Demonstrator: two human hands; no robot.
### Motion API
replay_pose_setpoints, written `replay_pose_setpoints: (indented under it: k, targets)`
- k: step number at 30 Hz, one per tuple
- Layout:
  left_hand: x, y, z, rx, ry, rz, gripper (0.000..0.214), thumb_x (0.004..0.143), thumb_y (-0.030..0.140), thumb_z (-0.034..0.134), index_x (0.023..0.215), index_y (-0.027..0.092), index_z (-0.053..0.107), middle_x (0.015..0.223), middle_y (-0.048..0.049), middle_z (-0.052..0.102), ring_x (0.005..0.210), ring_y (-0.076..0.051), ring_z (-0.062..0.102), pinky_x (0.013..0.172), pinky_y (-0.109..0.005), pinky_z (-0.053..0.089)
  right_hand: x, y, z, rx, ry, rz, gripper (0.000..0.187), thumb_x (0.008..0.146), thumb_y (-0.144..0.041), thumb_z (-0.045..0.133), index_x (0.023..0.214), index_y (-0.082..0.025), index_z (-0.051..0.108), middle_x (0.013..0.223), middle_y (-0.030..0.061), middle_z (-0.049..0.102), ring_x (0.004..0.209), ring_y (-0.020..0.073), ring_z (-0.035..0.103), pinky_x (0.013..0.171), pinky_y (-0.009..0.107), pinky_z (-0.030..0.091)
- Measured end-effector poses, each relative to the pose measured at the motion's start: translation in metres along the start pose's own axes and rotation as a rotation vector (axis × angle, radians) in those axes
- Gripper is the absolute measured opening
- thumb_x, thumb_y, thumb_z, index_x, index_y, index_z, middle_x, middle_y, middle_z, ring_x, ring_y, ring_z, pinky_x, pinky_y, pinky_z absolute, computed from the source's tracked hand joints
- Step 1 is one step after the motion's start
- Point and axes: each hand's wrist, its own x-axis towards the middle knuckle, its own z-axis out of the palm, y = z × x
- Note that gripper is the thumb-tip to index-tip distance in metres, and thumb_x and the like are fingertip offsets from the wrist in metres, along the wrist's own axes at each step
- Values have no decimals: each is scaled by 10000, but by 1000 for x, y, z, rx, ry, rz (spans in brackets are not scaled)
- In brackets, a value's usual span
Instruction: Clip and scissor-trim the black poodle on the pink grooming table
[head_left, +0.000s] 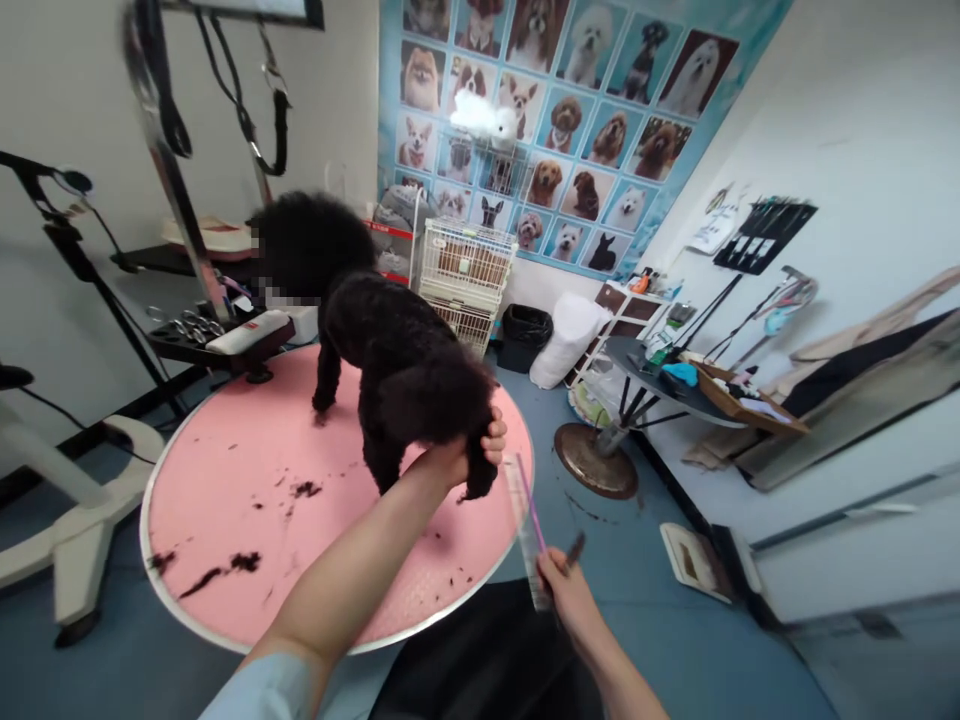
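A black curly-coated dog (pixel 405 340) stands on the round pink grooming table (pixel 300 580), its rear toward me. My left hand (pixel 469 455) reaches across the table, fingers wrapped round one of the dog's hind legs (pixel 481 470), just above the paw. Off the table's right edge, my right hand (pixel 562 580) is closed on a pale comb (pixel 519 510) and a slim purple tool (pixel 534 510) lying alongside it; whether this is a pair of scissors I cannot tell. A dark tip (pixel 576 548) pokes out beside the fingers. Loose black hair clippings (pixel 244 562) are scattered over the tabletop.
A metal post (pixel 184 210) with hanging loops rises at the table's left. Several scissors (pixel 191 325) lie in a tray there. Behind the dog are a wire cage (pixel 465 270) and a black bin (pixel 525 335). A side table (pixel 660 380) stands at right.
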Motion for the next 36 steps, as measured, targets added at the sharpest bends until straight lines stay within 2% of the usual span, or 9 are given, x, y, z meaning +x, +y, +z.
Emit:
replay_pose_setpoints:
  k: [3, 5, 7, 10, 12, 16, 20, 25, 36]
  targets:
    - [-4, -1, 2, -97, -99, -19, 250, 935, 143, 430, 705, 123, 527, 535, 53, 394, 339, -32, 374, 339, -111, 292, 25, -33, 18, -102, -93, 70, 520, 806, -685, 458, 617, -201, 487, 520, -6, 528, 455, 127, 465, 506, 271, 353]
    - [-7, -1, 1, -148, -125, -32, 261, 949, 166, 426, 709, 126, 519, 529, 57, 387, 339, -31, 386, 340, -106, 279, 34, -58, 15, -198, -146, 90, 522, 841, -665, 432, 671, -183, 540, 492, 0, 546, 435, 139, 504, 516, 280, 381]
    - [-9, -2, 1, -189, -137, -44, 249, 952, 184, 444, 718, 132, 513, 537, 55, 396, 348, -29, 398, 346, -102, 278, 31, -79, 3, -130, -212, 119, 490, 855, -654, 429, 789, -182, 546, 495, -13, 556, 473, 159, 568, 542, 281, 421]
    - [-11, -2, 3, -232, -156, -51, 240, 948, 211, 474, 718, 145, 493, 540, 58, 394, 357, -28, 402, 348, -97, 276, 9, -97, -16, 89, -445, 64, 421, 772, -513, 645, 1003, -194, 497, 801, 42, 693, 773, 196, 692, 682, 299, 502]
    - [-12, -1, 7, -260, -180, -38, 248, 950, 208, 464, 709, 150, 474, 530, 64, 378, 350, -24, 389, 340, -90, 257, -6, -103, -23, 31, -509, -70, 426, 721, -340, 712, 1051, -200, 481, 1006, 84, 695, 914, 204, 688, 759, 312, 517]
    - [-15, -1, 14, -304, -184, 22, 247, 950, 166, 435, 704, 160, 449, 514, 77, 346, 334, -16, 353, 329, -85, 224, -14, -107, -31, -616, -187, -422, 176, 812, -150, 529, 983, -188, 530, 935, 87, 692, 839, 208, 678, 750, 329, 507]
    - [-19, -2, 17, -333, -186, 33, 253, 950, 160, 435, 697, 164, 431, 517, 82, 336, 336, -12, 354, 328, -82, 224, 1, -117, -40, -1130, 73, -791, 225, 800, -80, 474, 990, -155, 566, 882, 109, 686, 793, 240, 665, 700, 326, 480]
    - [-21, -1, 18, -355, -205, 33, 236, 928, 109, 435, 699, 166, 418, 526, 81, 338, 340, -12, 346, 335, -85, 229, 12, -145, -48, -1288, 130, -1066, 198, 778, -65, 478, 935, -160, 554, 821, 89, 665, 748, 231, 633, 684, 312, 457]
    - [-14, 3, 13, -402, -151, -49, 245, 893, 15, 374, 706, 169, 413, 540, 70, 309, 354, -39, 338, 346, -114, 232, 5, -185, -74, -1595, 170, -1252, 218, 871, -6, 425, 916, -139, 592, 820, 87, 669, 729, 209, 594, 722, 313, 404]
